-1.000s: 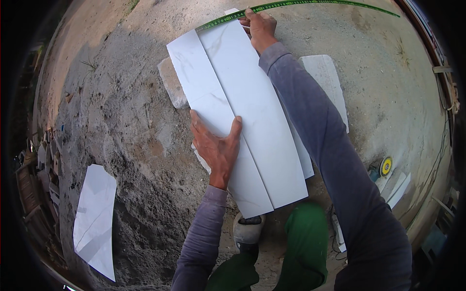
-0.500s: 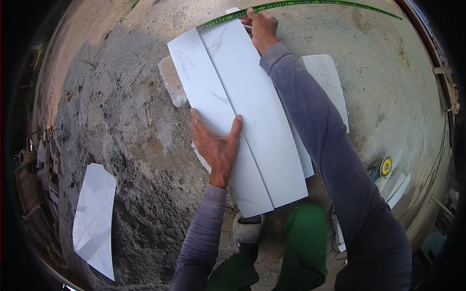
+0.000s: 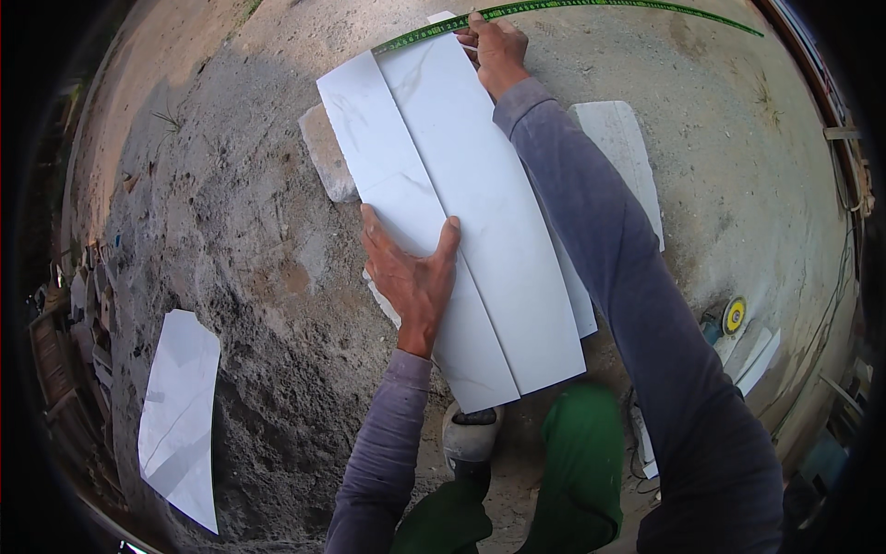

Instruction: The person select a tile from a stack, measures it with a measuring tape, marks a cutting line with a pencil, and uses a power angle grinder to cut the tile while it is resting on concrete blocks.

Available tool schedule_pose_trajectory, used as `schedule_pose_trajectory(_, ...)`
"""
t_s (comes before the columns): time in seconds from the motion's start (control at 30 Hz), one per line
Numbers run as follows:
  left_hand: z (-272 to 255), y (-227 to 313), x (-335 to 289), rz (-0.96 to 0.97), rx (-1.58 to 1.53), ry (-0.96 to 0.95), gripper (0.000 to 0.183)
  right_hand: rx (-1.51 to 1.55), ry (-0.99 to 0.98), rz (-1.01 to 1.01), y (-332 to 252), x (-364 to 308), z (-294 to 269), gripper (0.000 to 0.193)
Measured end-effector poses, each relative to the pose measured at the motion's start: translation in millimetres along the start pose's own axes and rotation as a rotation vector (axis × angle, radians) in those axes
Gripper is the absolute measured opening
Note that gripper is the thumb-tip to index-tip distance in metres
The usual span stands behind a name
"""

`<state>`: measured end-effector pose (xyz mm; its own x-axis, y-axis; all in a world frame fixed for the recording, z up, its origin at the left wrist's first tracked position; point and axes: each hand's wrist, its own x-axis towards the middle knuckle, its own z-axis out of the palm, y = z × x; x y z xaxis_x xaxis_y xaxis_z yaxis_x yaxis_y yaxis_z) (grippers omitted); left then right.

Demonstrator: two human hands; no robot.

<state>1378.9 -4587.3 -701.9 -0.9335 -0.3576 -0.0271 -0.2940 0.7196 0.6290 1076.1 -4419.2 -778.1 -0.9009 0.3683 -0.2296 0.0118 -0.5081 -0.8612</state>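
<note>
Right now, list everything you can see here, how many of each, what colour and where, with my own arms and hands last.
Long tile strips: two, white with faint grey veining, side by side at centre on the ground.
Measuring tape: one, green, stretched across the strips' far end.
Tile offcut: one, white, lower left on the ground.
Tile slab: one, pale grey-white, right of the strips, partly behind the right sleeve.
Stone chunk: one, grey-tan, under the strips' left edge.
Ground: grey, dusty concrete.
Trousers: green, bottom centre.
Left hand: flat on the left strip.
Right hand: at the strips' far end, on the tape.
</note>
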Motion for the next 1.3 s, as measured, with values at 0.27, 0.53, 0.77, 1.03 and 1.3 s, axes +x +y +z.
schedule_pose_trajectory(0.27,6.7,-4.0,-1.0,0.045,-0.038,0.015,0.116,-0.025,0.016,0.001,3.7,11.7,-8.1,0.019)
schedule_pose_trajectory(0.53,5.5,-3.2,-0.3,0.049,-0.046,0.014,0.116,-0.205,0.087,0.078,-8.2,6.1,-4.2,0.039)
schedule_pose_trajectory(0.77,3.5,2.5,-1.6,0.019,-0.034,0.005,0.118,-0.190,0.121,0.068,-15.5,-1.4,0.1,0.039)
schedule_pose_trajectory(1.03,14.2,-0.1,-0.9,0.019,-0.073,-0.035,0.124,-0.114,0.014,-0.103,-49.9,-3.4,-23.7,0.029)
schedule_pose_trajectory(1.3,7.7,-13.5,-0.6,0.061,0.017,-0.006,0.129,-0.197,-0.178,-0.084,-130.2,-188.0,-119.9,0.020)
